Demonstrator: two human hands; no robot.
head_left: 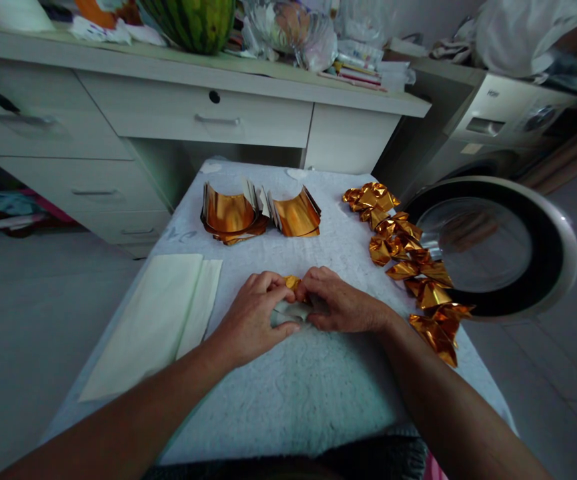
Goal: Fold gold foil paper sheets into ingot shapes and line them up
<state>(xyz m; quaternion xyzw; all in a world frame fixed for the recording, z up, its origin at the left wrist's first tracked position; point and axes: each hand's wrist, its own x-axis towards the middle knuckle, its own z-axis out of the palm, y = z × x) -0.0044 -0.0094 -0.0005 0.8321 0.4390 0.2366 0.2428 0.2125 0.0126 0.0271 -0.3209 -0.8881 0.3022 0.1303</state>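
Both my left hand [261, 313] and my right hand [335, 300] are closed on one small sheet of gold foil paper [292, 283], over the middle of the cloth-covered table. Its pale underside is turned toward me, and a bit of gold shows at the top between my fingers. Part of the sheet is hidden by my fingers. Beyond my hands lie two curled stacks of gold foil paper, a left stack [231, 213] and a right stack [295, 212]. Several folded gold foil pieces [395, 233] form a line along the table's right side.
Folded pale sheets [143, 320] lie at the left of the table [318, 400]. A white desk with drawers [208, 117] stands behind, bearing a watermelon [191, 23] and plastic bags. At the right, a washing machine's open round door [548, 247] reaches close to the table edge.
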